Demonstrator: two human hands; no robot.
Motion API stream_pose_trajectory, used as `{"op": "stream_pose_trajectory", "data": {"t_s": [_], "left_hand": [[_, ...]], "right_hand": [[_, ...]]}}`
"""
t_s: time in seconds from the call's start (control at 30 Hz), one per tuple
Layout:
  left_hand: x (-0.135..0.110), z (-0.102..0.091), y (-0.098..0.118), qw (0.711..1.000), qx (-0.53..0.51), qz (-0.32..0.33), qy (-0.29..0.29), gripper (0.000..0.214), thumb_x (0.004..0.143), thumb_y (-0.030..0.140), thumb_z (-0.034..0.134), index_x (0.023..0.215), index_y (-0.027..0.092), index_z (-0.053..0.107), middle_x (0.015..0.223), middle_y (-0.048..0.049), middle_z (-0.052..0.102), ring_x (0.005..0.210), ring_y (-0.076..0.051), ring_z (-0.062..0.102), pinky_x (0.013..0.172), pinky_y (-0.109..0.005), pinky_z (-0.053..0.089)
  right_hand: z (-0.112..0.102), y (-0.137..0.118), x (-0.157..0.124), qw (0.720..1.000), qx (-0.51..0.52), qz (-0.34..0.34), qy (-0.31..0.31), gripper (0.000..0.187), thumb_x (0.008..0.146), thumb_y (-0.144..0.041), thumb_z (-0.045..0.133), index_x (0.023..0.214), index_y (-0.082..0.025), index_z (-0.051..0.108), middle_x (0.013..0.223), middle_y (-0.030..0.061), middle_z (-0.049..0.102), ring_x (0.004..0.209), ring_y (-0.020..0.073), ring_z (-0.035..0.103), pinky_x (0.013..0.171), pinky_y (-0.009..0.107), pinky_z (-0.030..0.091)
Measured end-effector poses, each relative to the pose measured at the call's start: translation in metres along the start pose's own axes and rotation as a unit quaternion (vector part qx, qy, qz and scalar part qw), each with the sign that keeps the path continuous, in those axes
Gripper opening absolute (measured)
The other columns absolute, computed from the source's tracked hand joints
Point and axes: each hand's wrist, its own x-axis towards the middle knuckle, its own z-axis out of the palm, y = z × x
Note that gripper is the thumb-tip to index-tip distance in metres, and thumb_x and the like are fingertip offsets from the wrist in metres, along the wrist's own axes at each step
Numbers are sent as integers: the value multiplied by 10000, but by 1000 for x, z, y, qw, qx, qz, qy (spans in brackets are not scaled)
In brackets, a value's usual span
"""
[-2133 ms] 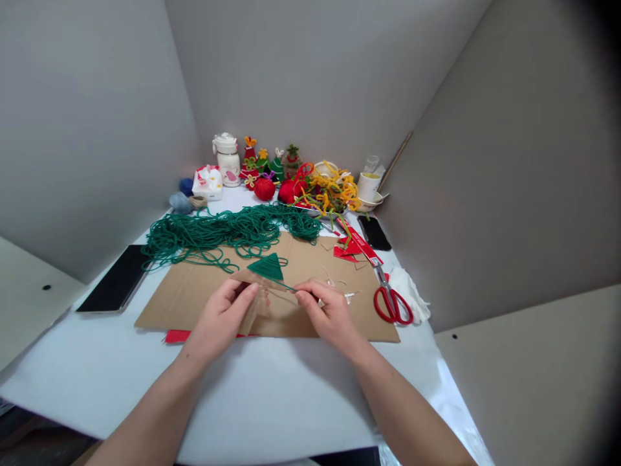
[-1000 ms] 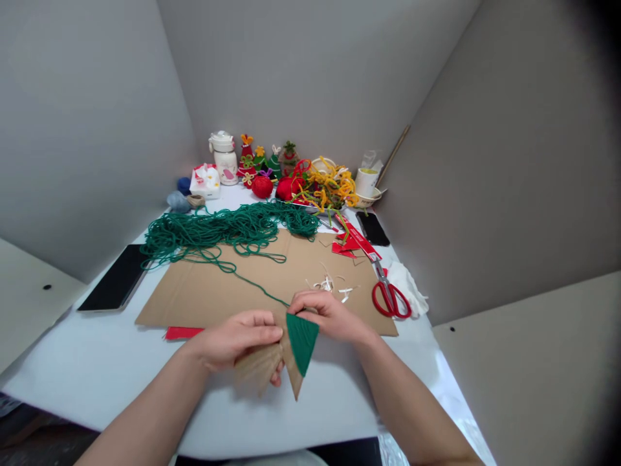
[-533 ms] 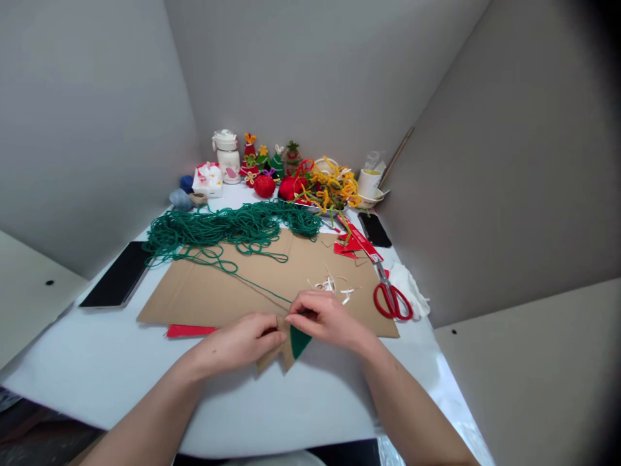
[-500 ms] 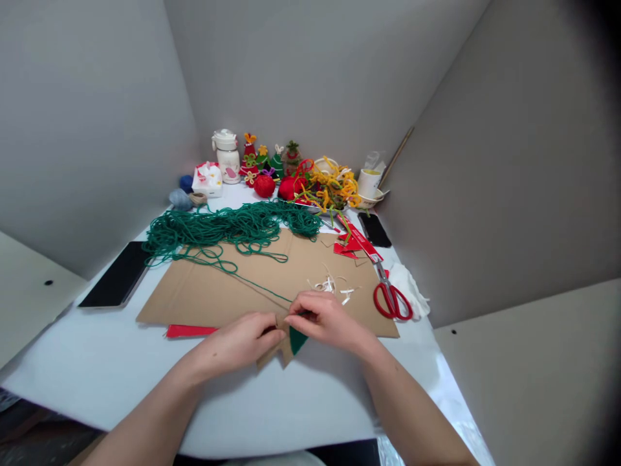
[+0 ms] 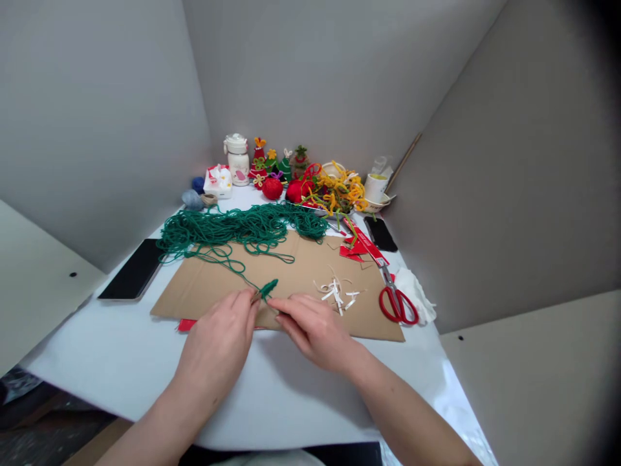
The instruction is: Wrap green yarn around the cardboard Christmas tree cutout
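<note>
My left hand and my right hand meet over the near edge of a brown cardboard sheet. Between the fingertips they pinch a small cardboard piece wrapped in green yarn, seen almost edge-on, so only its green tip shows. A strand of green yarn runs from it back to a big loose pile of green yarn at the far edge of the cardboard. Both hands have their fingers closed on the piece.
Red scissors lie at the right on a white cloth. White scraps dot the cardboard. A black phone lies left, another right. Yarn ornaments, a white jar, pipe cleaners and a cup crowd the back.
The wrapped piece was held low in front of the cardboard with its green face showing. It has been turned edge-on and lifted up to the cardboard's near edge. The view shifted slightly left.
</note>
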Motion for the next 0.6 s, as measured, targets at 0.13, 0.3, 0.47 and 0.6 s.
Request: {"op": "stream_pose_trajectory", "data": {"t_s": [0.13, 0.3, 0.47, 0.6], "left_hand": [[3, -1, -2, 997, -67, -1, 46, 242, 861, 348, 445, 1000, 231, 605, 956, -73, 656, 883, -263, 590, 753, -312, 380], [16, 5, -5, 989, -144, 3, 33, 240, 872, 379, 430, 906, 213, 600, 997, -65, 651, 931, -230, 574, 805, -283, 387], [28, 16, -15, 957, -282, -70, 4, 308, 840, 454, 481, 861, 184, 628, 855, -38, 672, 830, -197, 593, 744, -258, 417], [32, 26, -19, 877, -454, -146, -50, 392, 791, 510, 540, 938, 153, 608, 791, -44, 690, 734, -192, 629, 673, -277, 466]], "right_hand": [[7, -1, 3, 997, 60, 22, 39, 270, 919, -199, 414, 1146, -200, 561, 939, 81, 653, 856, 171, 592, 760, 293, 458], [8, 4, 3, 990, 92, 79, 66, 212, 899, -226, 466, 1035, -197, 626, 873, 62, 666, 774, 150, 599, 709, 263, 458], [2, 14, -1, 979, 99, 144, 104, 186, 893, -252, 488, 970, -196, 649, 882, 46, 682, 789, 145, 603, 720, 255, 441], [0, 23, -3, 970, 98, 185, 126, 186, 889, -272, 497, 938, -191, 658, 855, 42, 677, 747, 140, 587, 686, 249, 424]]}}
